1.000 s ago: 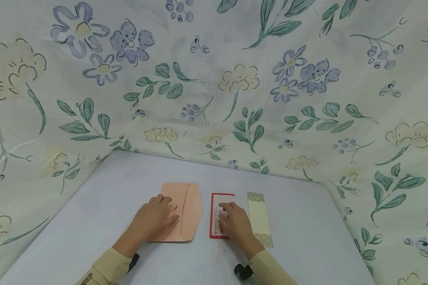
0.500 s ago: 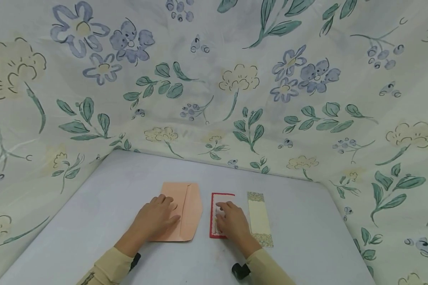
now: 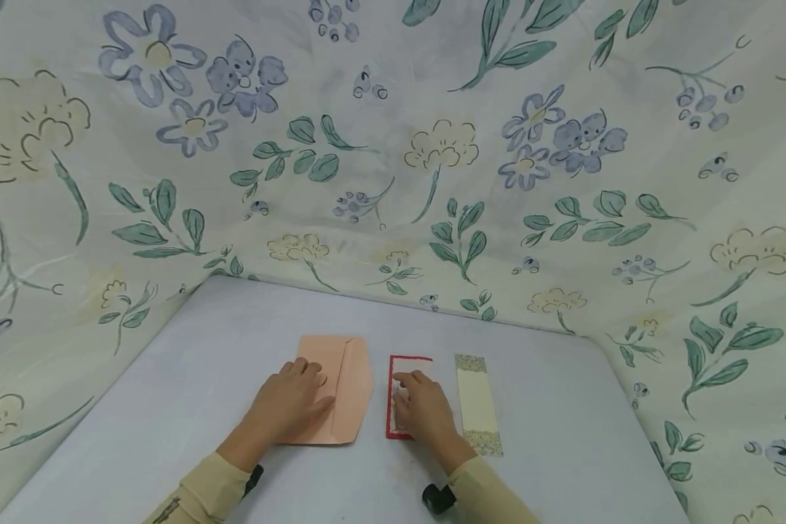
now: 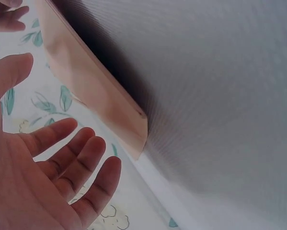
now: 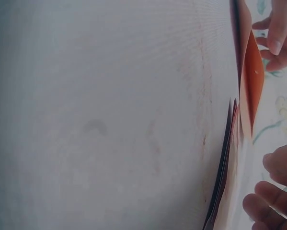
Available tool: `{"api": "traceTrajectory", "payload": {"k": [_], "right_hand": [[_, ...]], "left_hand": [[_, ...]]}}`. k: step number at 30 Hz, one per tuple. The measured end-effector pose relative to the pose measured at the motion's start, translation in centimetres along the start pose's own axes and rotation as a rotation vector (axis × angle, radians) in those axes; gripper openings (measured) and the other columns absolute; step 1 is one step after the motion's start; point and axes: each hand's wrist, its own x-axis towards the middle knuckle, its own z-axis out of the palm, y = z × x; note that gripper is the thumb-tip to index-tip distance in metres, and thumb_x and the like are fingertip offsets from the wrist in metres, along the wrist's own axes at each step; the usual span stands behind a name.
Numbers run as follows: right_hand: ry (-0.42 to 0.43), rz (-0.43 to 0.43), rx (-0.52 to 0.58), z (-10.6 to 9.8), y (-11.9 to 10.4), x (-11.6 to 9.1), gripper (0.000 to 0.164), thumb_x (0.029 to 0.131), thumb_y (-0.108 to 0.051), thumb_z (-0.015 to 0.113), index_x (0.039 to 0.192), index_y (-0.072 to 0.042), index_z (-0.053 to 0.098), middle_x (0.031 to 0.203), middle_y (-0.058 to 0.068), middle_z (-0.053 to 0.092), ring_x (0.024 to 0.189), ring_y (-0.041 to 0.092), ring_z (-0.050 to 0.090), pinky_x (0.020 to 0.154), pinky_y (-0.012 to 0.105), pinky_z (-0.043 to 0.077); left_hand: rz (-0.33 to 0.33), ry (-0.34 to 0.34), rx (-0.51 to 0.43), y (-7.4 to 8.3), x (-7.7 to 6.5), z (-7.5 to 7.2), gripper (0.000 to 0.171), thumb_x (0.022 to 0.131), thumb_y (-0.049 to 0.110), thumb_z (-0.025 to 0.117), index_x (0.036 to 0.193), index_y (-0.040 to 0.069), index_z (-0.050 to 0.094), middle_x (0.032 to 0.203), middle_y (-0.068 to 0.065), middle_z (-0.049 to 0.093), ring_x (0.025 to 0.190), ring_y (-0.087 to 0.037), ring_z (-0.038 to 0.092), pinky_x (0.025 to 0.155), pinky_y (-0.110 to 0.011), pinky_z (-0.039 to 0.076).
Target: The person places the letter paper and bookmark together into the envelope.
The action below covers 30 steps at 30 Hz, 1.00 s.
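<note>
A peach envelope (image 3: 355,389) lies on the white table with its flap side pointing right. Above it hovers my left hand (image 3: 288,400), fingers loosely bent and holding nothing. In the left wrist view a gap shows between that hand (image 4: 42,187) and the envelope (image 4: 86,81). To the right lies a red-bordered white card (image 3: 411,364), its lower right part hidden under my right hand (image 3: 427,409). That hand hangs over the card with relaxed, slightly curled fingers. From the right wrist, the hand (image 5: 272,201) appears apart from the card (image 5: 223,177), which looks folded.
A cream paper strip (image 3: 477,402) with glittery gold ends lies right of the card. The white table (image 3: 563,422) meets a floral cloth backdrop (image 3: 393,182) at its back and sides. A black wrist device (image 3: 437,499) sits beneath my right wrist.
My right hand has drifted slightly left over the card, and my left hand slightly right over the envelope. The envelope, card and strip have stayed where they were on the table.
</note>
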Motion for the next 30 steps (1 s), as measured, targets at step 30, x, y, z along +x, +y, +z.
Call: {"api": "traceTrajectory", "payload": {"k": [30], "right_hand": [[0.012,-0.007,-0.011,0.3,-0.4,0.5,0.034,0.094,-0.023,0.073,0.127,-0.015,0.070,0.109,0.001,0.069,0.087,0.017,0.063,0.079,0.034,0.057]], "left_hand": [[-0.046,-0.014,0.016,1.3,0.5,0.3,0.056,0.085,0.051,0.077,0.112,0.005,0.062,0.111,-0.015,0.058,0.094,-0.029,0.055,0.071,-0.046,0.052]]}}
